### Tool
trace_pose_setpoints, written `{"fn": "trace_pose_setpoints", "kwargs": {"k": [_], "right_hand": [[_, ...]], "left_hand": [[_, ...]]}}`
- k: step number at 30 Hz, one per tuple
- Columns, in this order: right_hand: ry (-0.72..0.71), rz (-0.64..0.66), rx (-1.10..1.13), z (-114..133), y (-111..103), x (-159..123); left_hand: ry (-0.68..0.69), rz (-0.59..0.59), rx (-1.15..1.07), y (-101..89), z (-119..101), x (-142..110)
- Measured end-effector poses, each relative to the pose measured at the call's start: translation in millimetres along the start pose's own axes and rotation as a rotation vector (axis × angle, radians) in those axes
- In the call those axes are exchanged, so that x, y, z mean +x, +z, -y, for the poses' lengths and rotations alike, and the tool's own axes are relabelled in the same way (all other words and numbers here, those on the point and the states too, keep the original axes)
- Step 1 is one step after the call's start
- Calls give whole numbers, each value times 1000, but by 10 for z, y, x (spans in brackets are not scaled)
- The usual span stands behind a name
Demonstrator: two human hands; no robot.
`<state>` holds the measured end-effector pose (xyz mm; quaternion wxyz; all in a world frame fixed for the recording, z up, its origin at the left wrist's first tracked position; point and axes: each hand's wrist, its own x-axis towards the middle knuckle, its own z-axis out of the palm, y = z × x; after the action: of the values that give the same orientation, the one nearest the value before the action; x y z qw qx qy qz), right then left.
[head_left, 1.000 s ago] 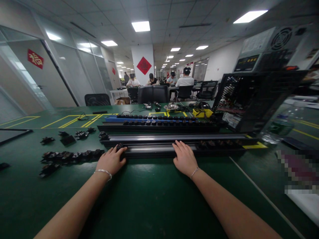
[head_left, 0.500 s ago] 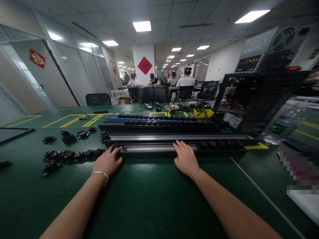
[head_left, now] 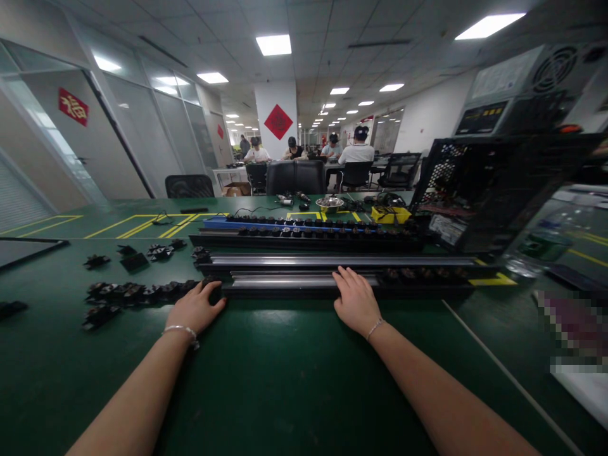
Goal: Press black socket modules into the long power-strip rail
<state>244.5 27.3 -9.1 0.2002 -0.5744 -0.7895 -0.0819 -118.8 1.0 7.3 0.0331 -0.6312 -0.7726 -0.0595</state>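
Across the green table in front of me lies a black rail with a bare silvery channel (head_left: 285, 281). Dark fittings (head_left: 418, 277) sit in its right part. My right hand (head_left: 355, 303) is laid over the rail's middle, fingers on top and thumb at the near side, gripping it. Just off the rail's left end, my left hand (head_left: 196, 308) pinches a small black part (head_left: 212, 288), mostly covered by the fingers. Left of that hand stretches a row of similar small black parts (head_left: 128, 292), with another piece (head_left: 99, 315) just nearer to me.
Behind lie a second silvery rail (head_left: 332, 260) and fitted rails beside a blue strip (head_left: 216, 224). An open computer case (head_left: 503, 190) stands at right, near a plastic bottle (head_left: 536, 247). A metal bowl (head_left: 329, 203) and yellow tray (head_left: 390, 215) are farther back. People sit beyond.
My left hand has drawn a little leftward, off the rail's left end, with the small black part. The right hand stays on the rail. The view has shifted slightly.
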Motion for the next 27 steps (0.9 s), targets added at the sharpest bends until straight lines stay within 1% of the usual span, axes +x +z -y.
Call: {"fn": "trace_pose_setpoints", "kwargs": {"k": [2, 4, 9, 13, 15, 16, 18, 20, 22, 24, 27], "right_hand": [[2, -7, 2, -5, 6, 0], [2, -10, 4, -8, 9, -1], [-2, -5, 13, -2, 3, -6], [-8, -45, 68, -13, -31, -5], [15, -99, 96, -52, -85, 0], [44, -136, 93, -84, -122, 3], [143, -220, 32, -170, -210, 7], [273, -293, -76, -278, -295, 4], [370, -320, -161, -388, -354, -5], [445, -320, -220, -479, -380, -17], [531, -259, -280, -547, -379, -28]], "left_hand": [[-43, 49, -19, 27, 100, 27], [-84, 68, -25, 53, 181, 55], [-185, 76, -37, 96, 319, 112], [-251, 61, -57, 124, 410, 133], [-259, 25, -65, 125, 407, 127], [-257, -14, -64, 118, 382, 116], [-233, -138, -53, 82, 278, 75], [-140, -285, -49, 23, 107, 6], [27, -384, -78, -39, -113, -92], [220, -401, -89, -78, -354, -208], [551, -457, -99, -60, -698, -363]]}}
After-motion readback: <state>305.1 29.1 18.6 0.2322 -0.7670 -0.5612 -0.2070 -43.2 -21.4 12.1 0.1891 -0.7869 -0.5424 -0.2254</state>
